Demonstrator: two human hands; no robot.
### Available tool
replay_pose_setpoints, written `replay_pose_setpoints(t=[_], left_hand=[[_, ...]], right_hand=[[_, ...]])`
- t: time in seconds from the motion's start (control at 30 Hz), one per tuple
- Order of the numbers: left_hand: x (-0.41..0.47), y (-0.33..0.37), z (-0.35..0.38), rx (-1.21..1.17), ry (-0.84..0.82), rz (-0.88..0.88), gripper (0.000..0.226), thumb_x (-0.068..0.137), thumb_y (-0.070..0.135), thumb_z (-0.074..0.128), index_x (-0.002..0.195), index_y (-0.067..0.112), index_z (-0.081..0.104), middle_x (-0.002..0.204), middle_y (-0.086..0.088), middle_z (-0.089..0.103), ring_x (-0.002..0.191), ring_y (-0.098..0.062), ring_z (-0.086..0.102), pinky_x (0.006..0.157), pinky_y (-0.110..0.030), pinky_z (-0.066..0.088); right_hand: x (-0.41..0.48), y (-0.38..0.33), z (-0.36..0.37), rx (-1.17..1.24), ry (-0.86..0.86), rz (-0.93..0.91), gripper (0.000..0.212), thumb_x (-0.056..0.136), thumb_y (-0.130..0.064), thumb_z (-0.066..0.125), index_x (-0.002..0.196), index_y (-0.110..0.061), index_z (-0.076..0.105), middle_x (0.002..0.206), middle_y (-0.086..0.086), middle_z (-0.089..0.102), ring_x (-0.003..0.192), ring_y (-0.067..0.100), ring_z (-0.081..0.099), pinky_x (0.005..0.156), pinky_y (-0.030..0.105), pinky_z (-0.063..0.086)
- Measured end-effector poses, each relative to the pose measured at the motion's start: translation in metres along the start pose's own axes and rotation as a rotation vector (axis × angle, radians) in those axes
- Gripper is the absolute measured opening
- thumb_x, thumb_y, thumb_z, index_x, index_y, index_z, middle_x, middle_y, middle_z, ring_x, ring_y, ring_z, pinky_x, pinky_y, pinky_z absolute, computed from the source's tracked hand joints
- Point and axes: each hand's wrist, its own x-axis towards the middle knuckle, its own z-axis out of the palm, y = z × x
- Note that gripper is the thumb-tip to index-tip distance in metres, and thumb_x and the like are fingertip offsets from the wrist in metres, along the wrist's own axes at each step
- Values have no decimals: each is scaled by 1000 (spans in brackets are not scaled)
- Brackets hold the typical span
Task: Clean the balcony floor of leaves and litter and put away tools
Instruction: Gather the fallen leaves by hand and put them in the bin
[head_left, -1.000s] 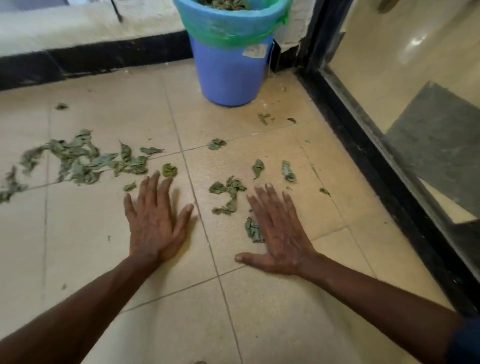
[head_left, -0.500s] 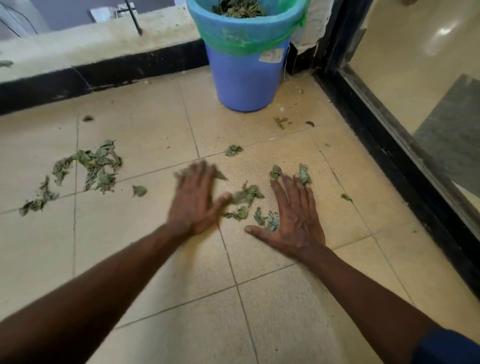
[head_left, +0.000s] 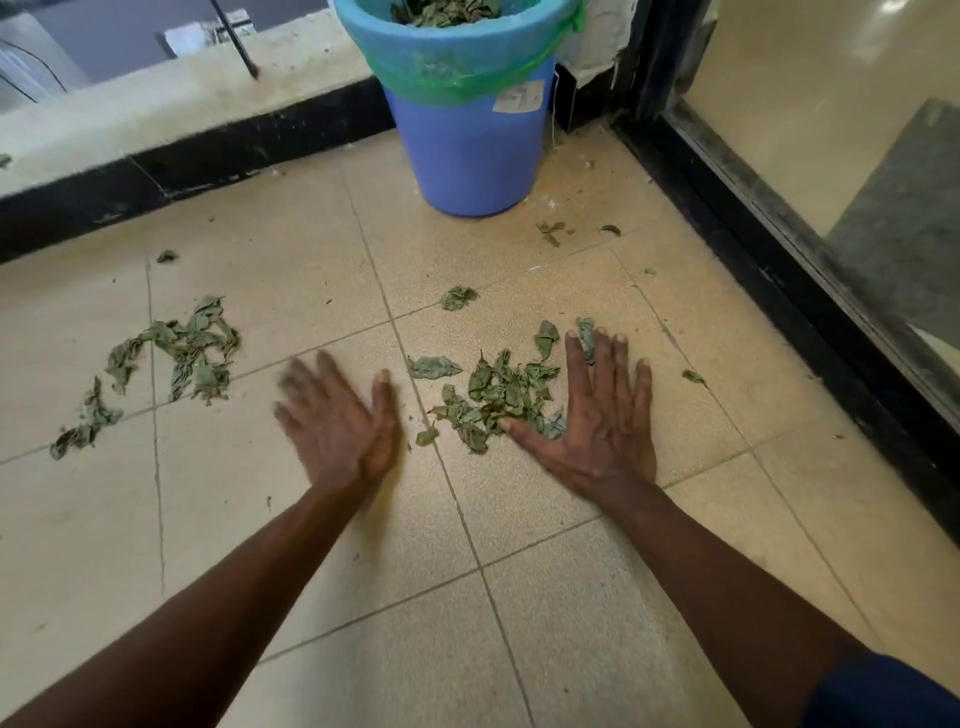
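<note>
Two flat hands frame a small pile of leaves on the tiled floor: left hand blurred, fingers spread; right hand splayed, touching the pile. More leaves lie far left. Blue bin stands beyond.

1. I count two hands: one left hand, one right hand.
2. One blue bucket, with one green liner and one white label on its side.
3. Two heaps of leaves on the floor — the middle heap and the left heap.
4. Three single leaves I can pick out: the upper leaf, the far-left leaf and the right leaf.
5. The scraps near the bucket — too small on my feed to count.
</note>
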Motion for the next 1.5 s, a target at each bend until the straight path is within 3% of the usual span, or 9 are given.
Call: replay_pose_setpoints(t=[0.2,0.43,0.63,0.7,0.8,0.97,1.17,1.33,1.5], left_hand=[[-48,90,13,-169,-210,629,89,96,78,8,165,27,-12,172,0,-21,159,-15,-19,128,-50,-14],[70,109,5,-124,-164,538,87,98,77,18,167,25,6,174,-7,-12,160,-26,-8,128,-62,7],[1,117,9,-222,-379,881,88,97,76,15,167,25,-1,174,-1,-12,160,-13,-9,130,-51,-2],[18,148,4,-251,-295,937,83,98,71,23,167,27,8,175,0,-7,161,-16,-3,128,-52,-1],[80,216,1,-111,-194,971,81,101,67,40,165,23,17,175,-6,-5,161,-25,3,129,-54,11],[131,288,21,273,-372,1109,83,101,71,35,167,31,5,174,-2,-13,160,-29,-10,129,-56,3],[127,233,15,325,-418,989,81,103,70,15,166,25,-9,173,-3,-16,159,-24,-15,130,-53,2],[82,148,-8,149,-541,1228,77,103,68,14,167,26,6,175,2,-5,161,-13,-7,131,-46,7],[74,219,0,149,-410,1234,79,104,64,22,167,20,2,175,-4,-5,161,-20,-2,130,-44,8]], right_hand=[[1,-1,-1,-22,-4,-27,123,72,-102,9,163,-24,-18,169,10,-26,155,28,-29,126,57,-7],[2,1,-2,-11,8,-37,121,78,-100,16,164,-22,-13,171,9,-20,156,29,-25,126,56,-7],[3,0,-2,10,22,-42,122,77,-100,14,165,-19,-7,172,12,-16,157,32,-20,126,59,-2],[4,0,-3,29,24,-42,122,78,-99,17,166,-18,-6,172,12,-13,158,32,-19,126,59,0],[4,1,-4,39,36,-44,119,80,-95,27,166,-16,6,173,14,-4,159,34,-12,125,61,4],[5,2,-4,22,6,-38,119,80,-97,21,166,-16,4,173,13,-9,158,34,-16,125,60,2],[5,3,-6,12,4,-42,118,80,-94,26,166,-15,5,173,11,-10,158,33,-18,125,60,1],[3,3,-4,90,53,-35,111,87,-91,24,166,-15,3,174,8,-5,159,28,-14,127,56,-2],[1,1,-1,113,198,91,89,99,-73,21,164,-11,19,172,12,14,160,29,2,127,56,7]])
